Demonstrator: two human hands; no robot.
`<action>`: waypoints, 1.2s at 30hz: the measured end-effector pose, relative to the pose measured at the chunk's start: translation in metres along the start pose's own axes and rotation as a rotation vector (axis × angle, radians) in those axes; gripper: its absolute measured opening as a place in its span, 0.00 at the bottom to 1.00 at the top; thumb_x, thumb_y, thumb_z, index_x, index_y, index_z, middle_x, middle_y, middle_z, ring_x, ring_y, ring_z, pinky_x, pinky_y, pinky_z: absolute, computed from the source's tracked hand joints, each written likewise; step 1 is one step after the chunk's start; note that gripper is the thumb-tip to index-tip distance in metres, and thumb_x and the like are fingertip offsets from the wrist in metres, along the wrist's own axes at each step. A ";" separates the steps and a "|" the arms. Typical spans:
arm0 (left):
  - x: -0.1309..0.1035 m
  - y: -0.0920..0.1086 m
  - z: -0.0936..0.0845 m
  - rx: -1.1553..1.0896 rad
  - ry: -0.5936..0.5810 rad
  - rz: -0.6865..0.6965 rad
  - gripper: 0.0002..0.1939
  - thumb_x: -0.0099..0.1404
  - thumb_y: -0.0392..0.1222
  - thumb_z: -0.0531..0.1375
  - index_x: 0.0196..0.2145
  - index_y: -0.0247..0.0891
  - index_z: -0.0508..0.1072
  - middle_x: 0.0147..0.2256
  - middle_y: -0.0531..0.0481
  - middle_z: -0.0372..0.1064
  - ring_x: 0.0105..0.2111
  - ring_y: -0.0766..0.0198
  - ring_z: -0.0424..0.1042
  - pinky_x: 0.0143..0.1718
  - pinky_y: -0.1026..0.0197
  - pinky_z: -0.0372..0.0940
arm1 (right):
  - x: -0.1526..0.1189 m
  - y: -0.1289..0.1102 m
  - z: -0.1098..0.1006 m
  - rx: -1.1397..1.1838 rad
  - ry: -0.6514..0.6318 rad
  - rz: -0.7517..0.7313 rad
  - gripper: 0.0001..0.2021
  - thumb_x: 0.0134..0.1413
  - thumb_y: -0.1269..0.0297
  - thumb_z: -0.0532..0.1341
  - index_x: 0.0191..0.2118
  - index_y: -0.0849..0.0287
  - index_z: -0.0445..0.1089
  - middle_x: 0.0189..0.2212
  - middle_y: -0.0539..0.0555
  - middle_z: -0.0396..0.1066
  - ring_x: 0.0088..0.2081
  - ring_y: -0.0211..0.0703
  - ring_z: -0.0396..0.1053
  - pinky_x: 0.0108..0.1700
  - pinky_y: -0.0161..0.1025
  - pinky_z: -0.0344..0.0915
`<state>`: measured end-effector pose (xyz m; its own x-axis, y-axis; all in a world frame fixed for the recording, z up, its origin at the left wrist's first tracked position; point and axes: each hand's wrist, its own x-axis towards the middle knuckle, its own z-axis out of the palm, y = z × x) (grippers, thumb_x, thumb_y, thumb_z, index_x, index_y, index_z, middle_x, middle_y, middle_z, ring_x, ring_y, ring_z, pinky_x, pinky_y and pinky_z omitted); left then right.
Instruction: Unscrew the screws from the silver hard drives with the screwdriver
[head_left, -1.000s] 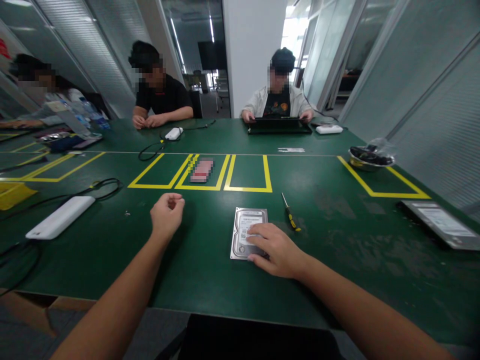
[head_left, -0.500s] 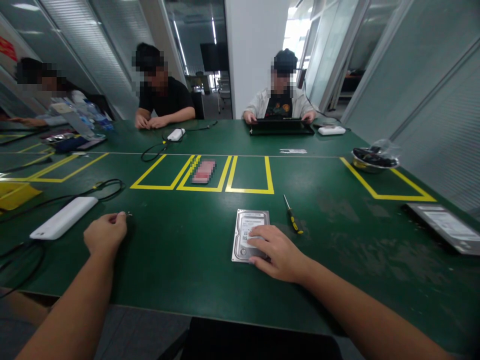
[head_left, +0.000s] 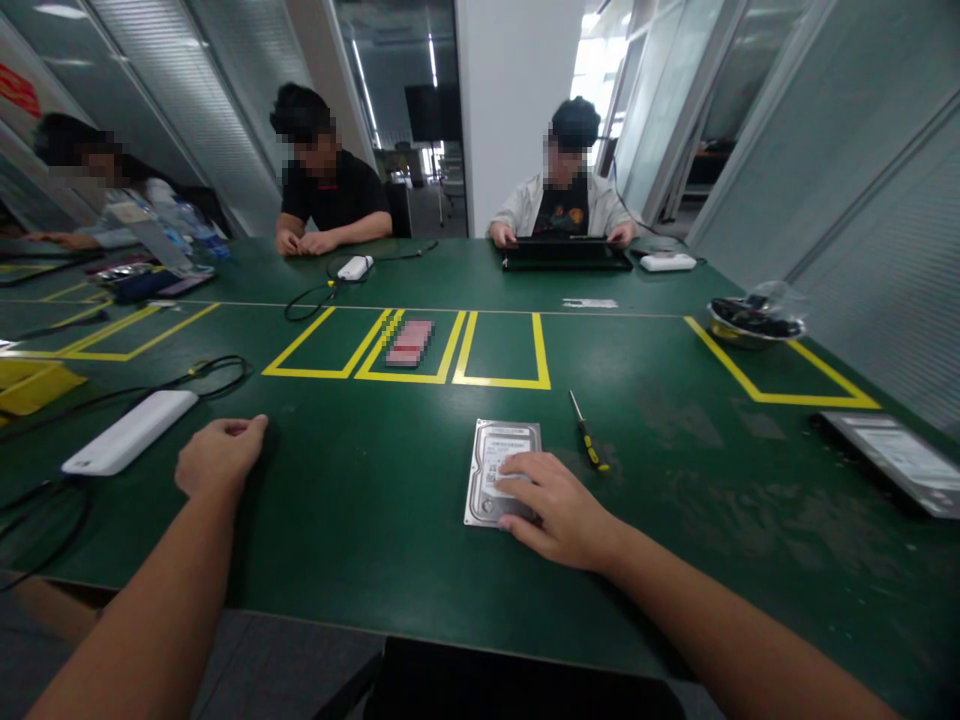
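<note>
A silver hard drive (head_left: 484, 480) lies label up on the green table (head_left: 360, 540). My right hand (head_left: 551, 505) rests over its right side, fingers spread on the label. Just beyond that hand is a yellow and black screwdriver (head_left: 590, 440), its tip pointing away. My left hand (head_left: 221, 455) is closed above the table at the left, thumb and finger together; whatever may be between them is hidden. It is nearest to a white power bank (head_left: 131, 432).
Black cables (head_left: 225, 360) run beside the power bank. Yellow tape frames cross the table, one with a pink item (head_left: 410, 343). At the right are a bowl (head_left: 754, 325) of dark things and another drive (head_left: 892, 455). Several people sit opposite, one holding a black panel (head_left: 566, 254).
My left hand has shifted slightly right, and the small metallic bit that showed at its fingertips is out of sight. My right hand stays on the drive.
</note>
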<state>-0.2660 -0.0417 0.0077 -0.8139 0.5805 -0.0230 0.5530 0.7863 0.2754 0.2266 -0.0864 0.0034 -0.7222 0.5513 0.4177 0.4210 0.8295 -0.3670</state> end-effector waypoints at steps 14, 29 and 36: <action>0.001 0.007 0.000 0.024 0.009 0.041 0.29 0.57 0.61 0.56 0.46 0.37 0.75 0.45 0.32 0.73 0.44 0.36 0.71 0.40 0.41 0.67 | 0.000 0.000 -0.003 0.016 -0.005 0.014 0.16 0.60 0.60 0.60 0.51 0.60 0.69 0.51 0.62 0.68 0.54 0.52 0.63 0.56 0.52 0.60; -0.005 0.012 -0.001 0.044 0.008 0.036 0.26 0.60 0.58 0.55 0.47 0.37 0.74 0.47 0.33 0.73 0.46 0.35 0.72 0.41 0.41 0.68 | -0.002 0.001 -0.004 0.031 -0.002 0.035 0.15 0.60 0.60 0.60 0.50 0.60 0.69 0.51 0.61 0.68 0.54 0.53 0.63 0.57 0.52 0.60; -0.005 0.009 0.001 0.052 0.017 0.041 0.27 0.58 0.60 0.54 0.46 0.39 0.74 0.45 0.35 0.73 0.44 0.38 0.72 0.39 0.43 0.68 | -0.002 -0.003 -0.008 0.029 0.001 0.033 0.15 0.60 0.62 0.60 0.50 0.60 0.70 0.51 0.62 0.68 0.54 0.52 0.63 0.57 0.53 0.61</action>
<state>-0.2570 -0.0371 0.0089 -0.7930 0.6092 0.0042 0.5942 0.7720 0.2255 0.2312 -0.0892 0.0104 -0.7074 0.5786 0.4059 0.4288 0.8079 -0.4043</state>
